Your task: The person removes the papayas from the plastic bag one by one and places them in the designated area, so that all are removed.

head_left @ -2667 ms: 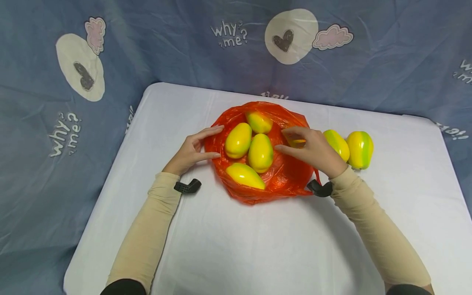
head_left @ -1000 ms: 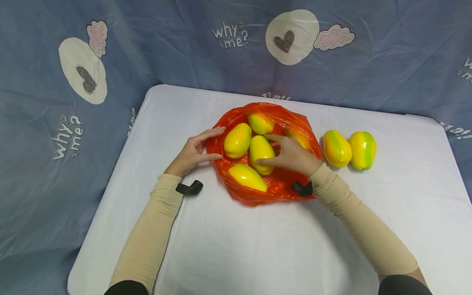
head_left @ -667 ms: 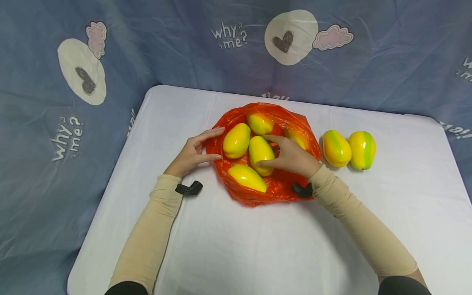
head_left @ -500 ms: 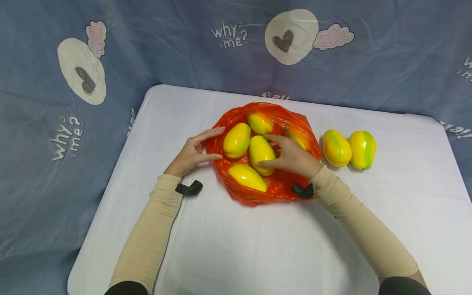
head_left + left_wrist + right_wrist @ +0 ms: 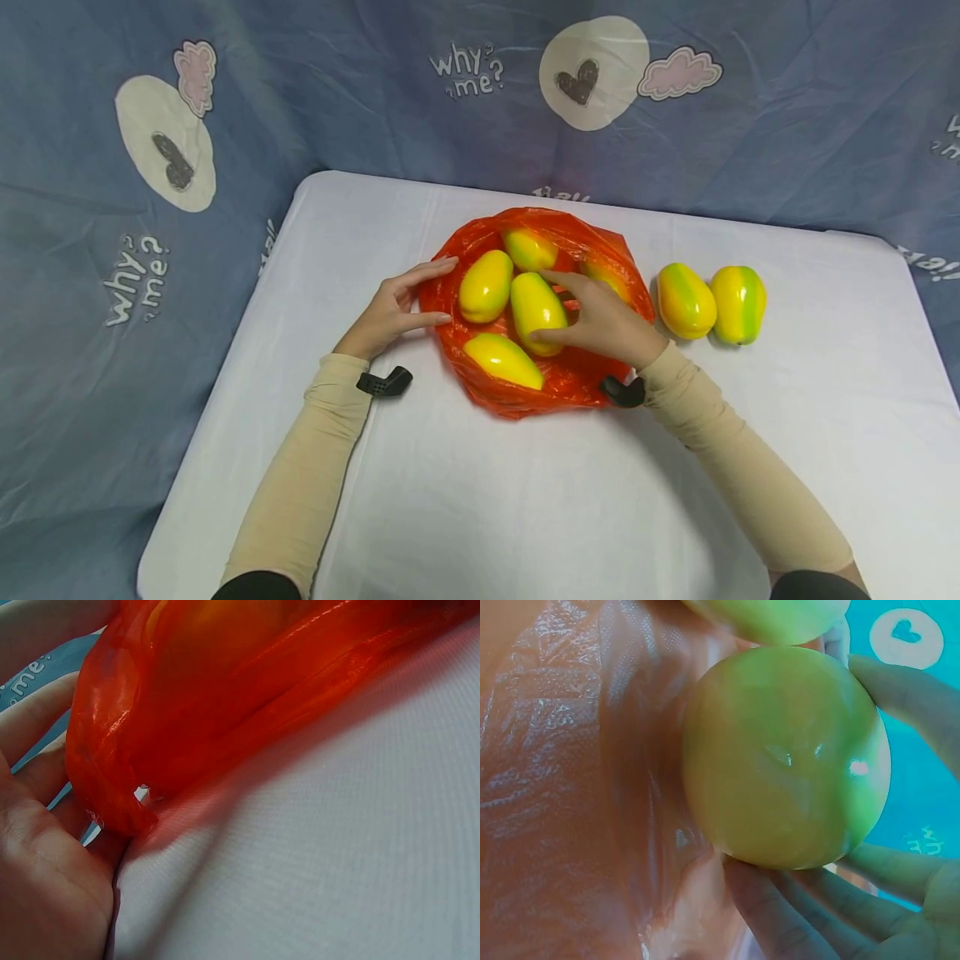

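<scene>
A red plastic bag [image 5: 517, 404] lies spread wide on the table with several glossy yellow-green mangoes inside. My right hand [image 5: 607, 321] reaches in from the right and grips the middle mango [image 5: 536, 308], thumb on its near side and fingers on its far side. In the right wrist view that mango [image 5: 784, 757] sits between thumb and fingers, close against another one. At the bag's left rim my left hand [image 5: 386, 312] rests with thumb and fingers spread apart. Its fingers [image 5: 34, 724] extend along the outside of the red plastic in the left wrist view.
Beside the held fruit lie a left mango [image 5: 486, 286], a front one [image 5: 502, 360], a rear one [image 5: 529, 248] and a right one [image 5: 609, 279] partly hidden. Two more mangoes [image 5: 686, 300] sit outside the bag on the white table [image 5: 540, 500]. A blue printed curtain [image 5: 337, 83] hangs behind.
My right hand has come from the bag's right side to the middle mango and taken hold of it. Over the last half second both shift slightly right. My left hand stays at the rim.
</scene>
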{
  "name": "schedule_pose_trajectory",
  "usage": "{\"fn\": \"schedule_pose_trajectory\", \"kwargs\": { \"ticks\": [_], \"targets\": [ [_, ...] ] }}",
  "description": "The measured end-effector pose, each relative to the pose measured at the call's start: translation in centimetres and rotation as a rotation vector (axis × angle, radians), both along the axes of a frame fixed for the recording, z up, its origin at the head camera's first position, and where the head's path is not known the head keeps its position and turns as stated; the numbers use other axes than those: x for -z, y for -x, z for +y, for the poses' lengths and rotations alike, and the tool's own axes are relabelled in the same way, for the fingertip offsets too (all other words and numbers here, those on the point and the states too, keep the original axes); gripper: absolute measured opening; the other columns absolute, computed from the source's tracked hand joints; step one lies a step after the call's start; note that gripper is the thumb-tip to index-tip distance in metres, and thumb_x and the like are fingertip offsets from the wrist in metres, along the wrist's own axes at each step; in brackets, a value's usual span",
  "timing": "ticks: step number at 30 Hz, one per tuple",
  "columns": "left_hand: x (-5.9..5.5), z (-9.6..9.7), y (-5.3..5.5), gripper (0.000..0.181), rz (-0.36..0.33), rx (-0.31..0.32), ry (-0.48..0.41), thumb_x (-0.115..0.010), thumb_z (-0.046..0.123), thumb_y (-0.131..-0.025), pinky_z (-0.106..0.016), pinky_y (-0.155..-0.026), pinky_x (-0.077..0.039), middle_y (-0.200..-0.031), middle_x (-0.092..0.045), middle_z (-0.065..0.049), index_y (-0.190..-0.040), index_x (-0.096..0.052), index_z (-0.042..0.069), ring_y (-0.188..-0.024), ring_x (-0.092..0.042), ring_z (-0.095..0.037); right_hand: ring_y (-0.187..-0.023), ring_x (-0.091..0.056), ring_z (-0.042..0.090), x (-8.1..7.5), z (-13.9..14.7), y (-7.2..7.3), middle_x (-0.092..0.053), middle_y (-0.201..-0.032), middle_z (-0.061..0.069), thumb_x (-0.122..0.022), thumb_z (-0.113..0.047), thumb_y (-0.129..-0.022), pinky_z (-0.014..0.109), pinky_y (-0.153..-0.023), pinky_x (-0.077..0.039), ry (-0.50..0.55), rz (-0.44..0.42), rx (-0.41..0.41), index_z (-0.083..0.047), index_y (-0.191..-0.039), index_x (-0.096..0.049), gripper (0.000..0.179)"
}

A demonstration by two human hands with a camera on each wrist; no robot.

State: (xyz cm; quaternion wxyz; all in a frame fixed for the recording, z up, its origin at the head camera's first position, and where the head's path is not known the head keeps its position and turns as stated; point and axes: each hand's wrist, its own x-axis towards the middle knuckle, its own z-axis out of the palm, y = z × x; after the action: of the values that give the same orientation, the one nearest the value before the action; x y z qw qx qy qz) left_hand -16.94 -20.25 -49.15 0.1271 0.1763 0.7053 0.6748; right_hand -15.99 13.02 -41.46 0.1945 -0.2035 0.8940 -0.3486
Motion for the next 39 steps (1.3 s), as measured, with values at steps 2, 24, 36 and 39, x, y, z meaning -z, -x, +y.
{"fn": "schedule_pose_trajectory", "kwargs": {
  "ticks": [2, 24, 36, 39],
  "targets": [
    [0.0, 0.0, 0.0, 0.071, -0.002, 0.0, -0.003, -0.081, 0.0, -0.084, -0.037, -0.134, -0.019, -0.159, -0.051, 0.001, -0.149, -0.054, 0.007, -0.155, -0.033, -0.012, -0.13, -0.059, 0.03, -0.1, 0.2, -0.1, -0.058, -0.149, 0.01, -0.087, -0.047, -0.081, 0.049, -0.11, -0.054, 0.002, -0.002, 0.007, -0.01, -0.157, -0.042, 0.095],
    [0.1, 0.0, 0.0, 0.07, -0.004, -0.002, 0.016, -0.081, 0.001, -0.084, -0.035, -0.133, -0.02, -0.159, -0.051, 0.002, -0.149, -0.055, 0.009, -0.155, -0.033, -0.012, -0.135, -0.057, 0.027, -0.4, 2.7, -0.7, -0.053, -0.155, 0.003, -0.088, -0.047, -0.079, 0.053, -0.114, -0.05, 0.076, 0.043, 0.129, -0.02, -0.156, -0.046, 0.092],
    [0.0, 0.0, -0.1, 0.07, 0.0, 0.004, 0.008, -0.08, 0.0, -0.084, -0.032, -0.132, -0.022, -0.16, -0.05, 0.0, -0.149, -0.055, 0.009, -0.155, -0.032, -0.012, -0.135, -0.058, 0.034, -0.9, 4.3, -1.3, -0.054, -0.152, 0.005, -0.088, -0.041, -0.082, 0.055, -0.11, -0.053, 0.188, -0.043, 0.22, -0.028, -0.157, -0.043, 0.088],
    [-0.1, 0.0, -0.1, 0.07, 0.002, 0.005, 0.006, -0.081, 0.0, -0.084, -0.03, -0.132, -0.023, -0.16, -0.05, 0.0, -0.149, -0.056, 0.009, -0.155, -0.032, -0.013, -0.133, -0.06, 0.034, -1.2, 4.8, -1.6, -0.054, -0.153, 0.005, -0.088, -0.04, -0.082, 0.056, -0.109, -0.053, 0.198, -0.03, 0.239, -0.027, -0.157, -0.044, 0.088]
  ]
}}
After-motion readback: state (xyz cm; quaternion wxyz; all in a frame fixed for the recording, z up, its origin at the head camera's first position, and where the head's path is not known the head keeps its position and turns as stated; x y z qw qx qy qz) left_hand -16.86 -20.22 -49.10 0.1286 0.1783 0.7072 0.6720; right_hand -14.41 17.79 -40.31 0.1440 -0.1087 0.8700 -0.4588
